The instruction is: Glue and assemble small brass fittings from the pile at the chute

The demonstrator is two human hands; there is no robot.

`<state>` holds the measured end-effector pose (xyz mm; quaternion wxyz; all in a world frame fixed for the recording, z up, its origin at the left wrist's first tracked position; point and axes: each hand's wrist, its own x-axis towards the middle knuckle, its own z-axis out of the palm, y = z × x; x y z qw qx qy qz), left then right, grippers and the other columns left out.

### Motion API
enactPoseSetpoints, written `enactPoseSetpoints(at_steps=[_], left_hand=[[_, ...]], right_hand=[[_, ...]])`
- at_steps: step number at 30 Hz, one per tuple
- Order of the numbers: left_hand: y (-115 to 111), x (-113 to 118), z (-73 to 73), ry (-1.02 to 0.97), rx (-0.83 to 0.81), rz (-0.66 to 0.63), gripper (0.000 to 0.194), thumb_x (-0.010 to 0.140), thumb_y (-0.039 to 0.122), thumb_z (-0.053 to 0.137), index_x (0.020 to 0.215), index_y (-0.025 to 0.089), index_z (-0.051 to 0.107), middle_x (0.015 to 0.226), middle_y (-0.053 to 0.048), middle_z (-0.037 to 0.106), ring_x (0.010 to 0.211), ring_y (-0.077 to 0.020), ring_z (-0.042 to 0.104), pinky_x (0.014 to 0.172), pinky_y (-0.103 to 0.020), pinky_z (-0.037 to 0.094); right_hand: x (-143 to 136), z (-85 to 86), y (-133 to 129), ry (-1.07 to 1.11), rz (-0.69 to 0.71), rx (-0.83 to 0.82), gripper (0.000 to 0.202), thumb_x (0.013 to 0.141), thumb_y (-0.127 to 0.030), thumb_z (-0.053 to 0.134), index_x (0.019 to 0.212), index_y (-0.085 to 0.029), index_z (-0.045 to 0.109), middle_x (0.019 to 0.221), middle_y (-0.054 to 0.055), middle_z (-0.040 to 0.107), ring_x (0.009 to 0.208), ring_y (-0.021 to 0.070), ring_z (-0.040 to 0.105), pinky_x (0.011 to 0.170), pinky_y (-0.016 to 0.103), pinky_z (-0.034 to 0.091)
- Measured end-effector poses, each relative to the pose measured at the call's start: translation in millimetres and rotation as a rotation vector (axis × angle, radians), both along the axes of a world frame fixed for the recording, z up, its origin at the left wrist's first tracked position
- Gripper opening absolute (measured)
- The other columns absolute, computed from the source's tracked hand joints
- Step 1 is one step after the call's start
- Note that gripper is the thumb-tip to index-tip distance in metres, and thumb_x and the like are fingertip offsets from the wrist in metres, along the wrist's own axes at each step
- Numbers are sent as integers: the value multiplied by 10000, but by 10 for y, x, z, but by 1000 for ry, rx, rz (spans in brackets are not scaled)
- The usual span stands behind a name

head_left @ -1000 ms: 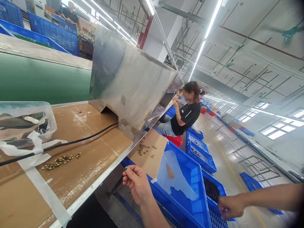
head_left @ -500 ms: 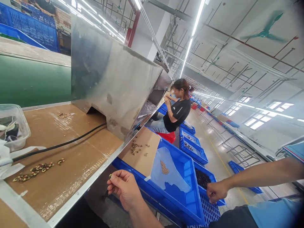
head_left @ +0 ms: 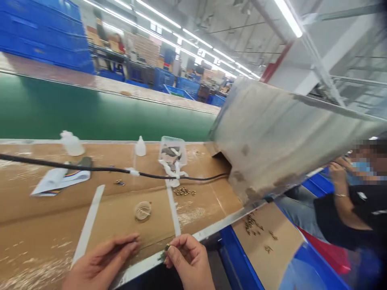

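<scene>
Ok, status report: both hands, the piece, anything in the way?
Right hand pinches small dark piece. Left hand beside it, contents unclear. Pale coil beyond both hands, not between them.

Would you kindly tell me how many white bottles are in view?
2: a larger white bottle at the left, and a smaller white bottle just left of the clear tub. The metal housing could hide more.

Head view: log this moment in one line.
right hand: pinching small dark piece | left hand: hold unclear | beyond hands: round beige coil on flat brown sheet
</scene>
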<state>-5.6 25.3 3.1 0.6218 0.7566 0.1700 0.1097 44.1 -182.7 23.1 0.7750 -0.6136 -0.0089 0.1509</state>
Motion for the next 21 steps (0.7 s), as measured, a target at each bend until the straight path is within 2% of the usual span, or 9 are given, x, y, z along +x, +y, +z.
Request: enactPoseSetpoints(at_steps=[3,7,13,21], left_hand=[[12,-19,80,36,-89,-98,366,761,560,730,943,248,786,955,-34,805,886,-232,765,845,-238,599],[-50,25,241,-42,-66,-69,338,764,557,721,887,253,804,864,-37,808,785,-213,775,750,-190,607],[-76,42,301,-157,-2,-80,177,774,452,748,863,312,810,819,-2,808,726,-172,771,713,-139,589],[-86,39,347,-101,-44,-44,137,749,408,765,819,298,806,787,4,807,697,-184,771,668,-141,595]], right_hand=[[-6,55,245,-63,72,-109,338,799,-483,753,809,-150,699,676,26,667,628,131,596,611,225,450],[41,117,391,-125,93,-220,297,845,-452,694,843,-155,701,750,44,680,693,152,594,656,245,452],[76,133,451,-159,151,-223,296,853,-444,673,830,-151,706,760,65,707,705,178,630,660,262,479],[65,197,418,-116,191,-191,252,831,-397,705,798,-148,696,753,62,708,704,175,632,662,257,485]])
